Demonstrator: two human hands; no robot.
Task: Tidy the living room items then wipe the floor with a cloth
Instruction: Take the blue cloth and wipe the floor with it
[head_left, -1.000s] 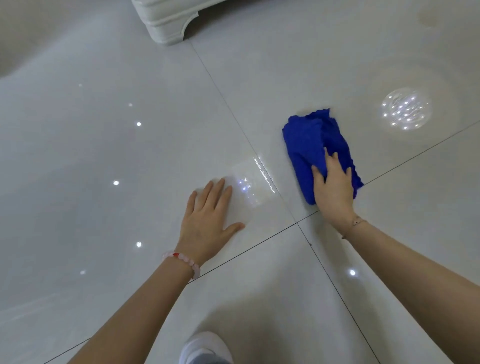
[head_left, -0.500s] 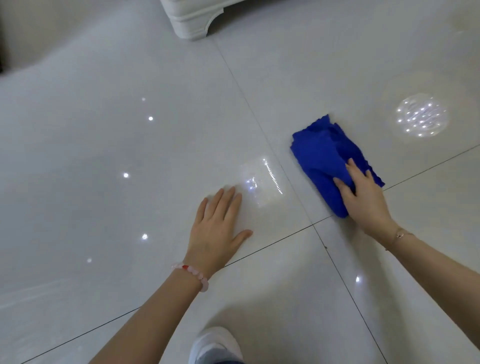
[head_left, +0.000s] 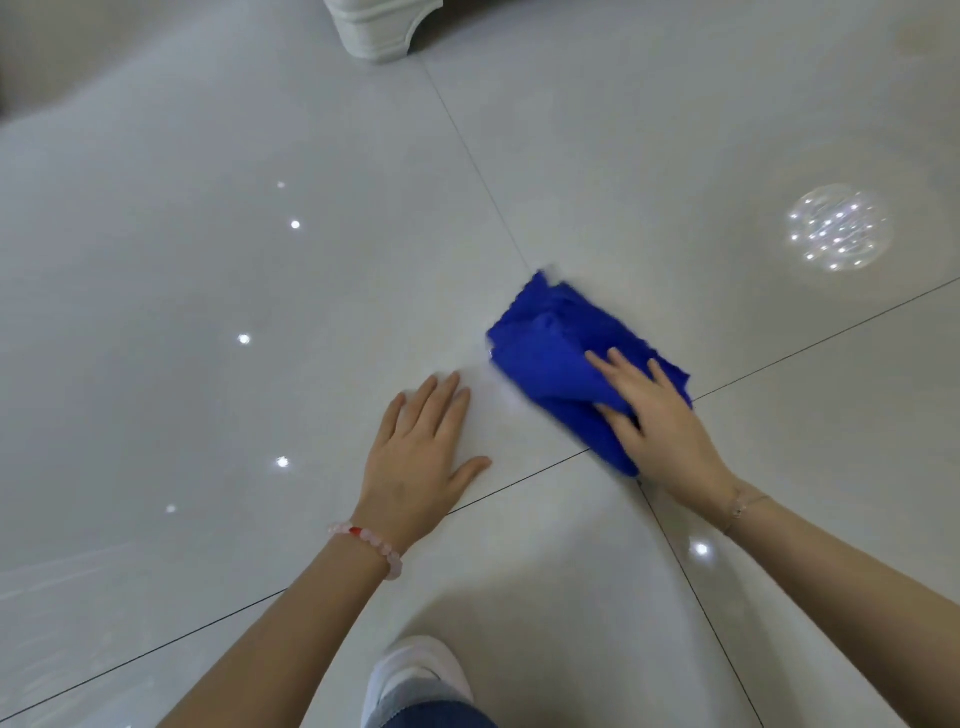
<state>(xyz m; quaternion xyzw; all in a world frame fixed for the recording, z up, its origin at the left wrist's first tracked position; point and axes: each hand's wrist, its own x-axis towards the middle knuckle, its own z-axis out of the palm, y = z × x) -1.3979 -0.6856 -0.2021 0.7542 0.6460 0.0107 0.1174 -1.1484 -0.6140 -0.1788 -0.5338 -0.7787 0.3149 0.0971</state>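
Observation:
A bunched blue cloth (head_left: 550, 343) lies on the glossy pale tile floor (head_left: 208, 312), near where two grout lines cross. My right hand (head_left: 654, 421) presses down on the cloth's near end, thumb tucked into a fold, fingers spread over the fabric. My left hand (head_left: 421, 457) lies flat on the tile just left of the cloth, palm down, fingers together, holding nothing. A pink bead bracelet circles the left wrist.
A white furniture foot (head_left: 382, 28) stands at the top edge. My knee in blue denim and a white shoe (head_left: 421, 675) show at the bottom. Ceiling lights reflect as bright spots across the floor, with a round cluster (head_left: 836, 231) at right.
My right hand has slid the cloth leftward and nearer, closer to my left hand. The left hand has stayed planted on the tile.

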